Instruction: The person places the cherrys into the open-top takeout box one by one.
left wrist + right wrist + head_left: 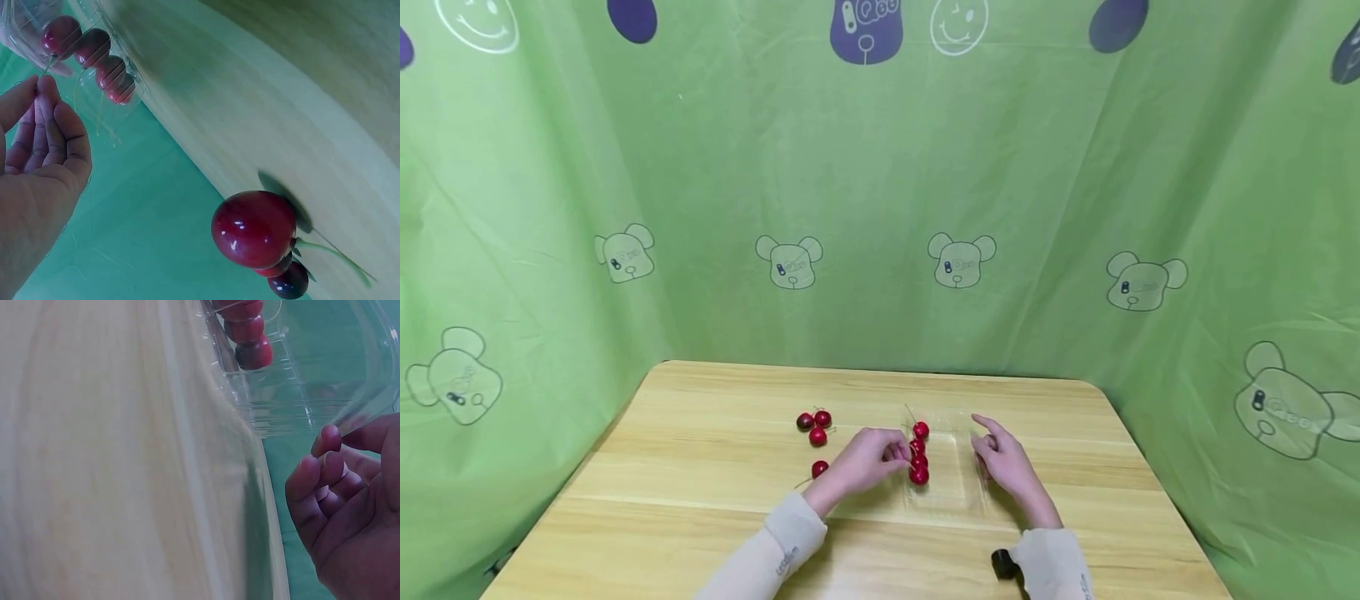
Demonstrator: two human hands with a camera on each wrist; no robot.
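A round red cherry (61,37), stem (47,65) pinched by the left hand (867,462), is likely being put in the clear plastic box (953,479), needing gentle letting-go; the right hand's (1007,468) grip is unclear.

Red cherries (244,329) sit in a row along the left of a clear container (294,419). The right hand (353,509) curls its fingers beside the container's edge, perhaps touching it. Pale wooden table (112,456) spreads left.
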